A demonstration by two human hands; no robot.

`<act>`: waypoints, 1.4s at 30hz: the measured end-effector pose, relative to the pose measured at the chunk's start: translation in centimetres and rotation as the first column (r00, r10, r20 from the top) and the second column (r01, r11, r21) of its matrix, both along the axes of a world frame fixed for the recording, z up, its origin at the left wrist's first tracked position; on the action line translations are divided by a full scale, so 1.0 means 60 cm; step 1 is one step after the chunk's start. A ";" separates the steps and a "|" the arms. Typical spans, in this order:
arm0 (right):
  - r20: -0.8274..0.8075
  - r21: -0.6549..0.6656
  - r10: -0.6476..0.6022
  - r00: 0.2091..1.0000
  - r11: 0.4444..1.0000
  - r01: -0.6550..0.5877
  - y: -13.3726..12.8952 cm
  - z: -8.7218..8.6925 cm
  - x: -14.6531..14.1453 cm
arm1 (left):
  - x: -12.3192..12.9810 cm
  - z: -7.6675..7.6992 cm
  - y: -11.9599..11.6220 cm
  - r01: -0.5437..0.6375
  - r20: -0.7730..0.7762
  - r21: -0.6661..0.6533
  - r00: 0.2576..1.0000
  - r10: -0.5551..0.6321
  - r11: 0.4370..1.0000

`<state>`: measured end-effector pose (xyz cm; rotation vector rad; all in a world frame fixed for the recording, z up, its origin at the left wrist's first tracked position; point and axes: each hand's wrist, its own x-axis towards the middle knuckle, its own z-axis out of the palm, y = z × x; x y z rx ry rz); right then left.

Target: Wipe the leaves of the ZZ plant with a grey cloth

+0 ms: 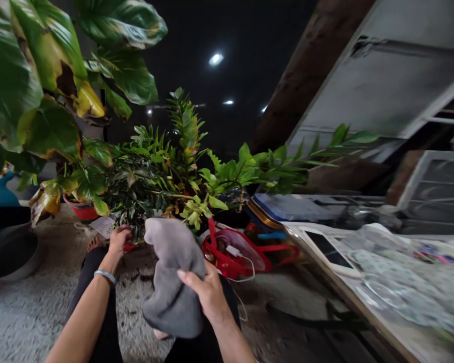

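A grey cloth (177, 277) hangs in my right hand (208, 290), with the thumb on its front and the fingers mostly behind it. My left hand (120, 241), a bracelet on its wrist, reaches to the base of the dark leafy plant (130, 194). Its fingers are curled at the low foliage, and what they hold, if anything, is too small to make out. A pale card with print (104, 226) is just left of that hand. Behind the cloth stand green plants with some yellowed leaves (191, 131).
Right of the cloth is a red bag (234, 252) with a white cable. A table (348, 302) on the right bears a white tablet (331, 252) and patterned fabric. Large leaves (49, 45) overhang the left, above a grey pot (32, 259).
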<state>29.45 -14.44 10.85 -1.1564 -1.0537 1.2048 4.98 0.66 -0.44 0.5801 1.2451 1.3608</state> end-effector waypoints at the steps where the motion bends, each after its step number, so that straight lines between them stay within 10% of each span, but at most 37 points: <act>1: -0.024 0.034 -0.085 0.996 0.996 0.086 0.014 0.013 0.000 | -0.006 0.003 0.002 -0.093 0.006 0.016 0.996 0.093 0.996; 6: -0.129 0.038 -0.242 0.962 0.968 0.249 0.103 0.041 -0.042 | -0.029 0.031 -0.010 -0.213 0.160 0.187 0.970 0.184 0.959; 12: -0.275 -0.380 -0.128 0.953 0.925 0.014 0.069 -0.034 -0.106 | -0.042 0.058 -0.027 -0.153 0.270 0.266 0.960 0.079 0.952; 16: -0.209 -0.263 -0.179 0.961 0.957 0.121 0.023 -0.011 -0.100 | -0.044 0.057 -0.022 -0.035 0.208 0.216 0.978 -0.010 0.976; 21: -0.126 0.122 -0.320 0.939 0.934 0.335 0.104 0.078 -0.092 | -0.032 0.051 -0.018 0.062 0.176 0.164 0.980 -0.091 0.985; 25: -0.205 -0.083 -0.264 0.943 0.964 0.252 0.153 0.055 -0.116 | -0.025 0.050 -0.021 0.099 0.177 0.133 0.977 -0.122 0.986; 30: -0.266 -0.279 -0.068 0.962 0.960 -0.009 0.072 -0.012 -0.140 | -0.028 0.050 -0.022 0.047 0.152 0.112 0.986 -0.064 0.993; 34: -0.166 -0.129 -0.139 0.976 0.985 0.118 0.048 0.036 -0.128 | -0.030 0.047 -0.019 0.067 0.158 0.084 0.984 -0.080 0.994; 38: -0.109 0.048 -0.299 0.948 0.951 0.305 0.120 0.090 -0.112 | -0.026 0.047 -0.021 0.096 0.168 0.100 0.979 -0.112 0.990; 42: -0.160 -0.189 -0.157 0.975 0.974 0.126 0.140 0.042 -0.130 | -0.022 0.048 -0.023 0.098 0.149 0.111 0.982 -0.114 0.989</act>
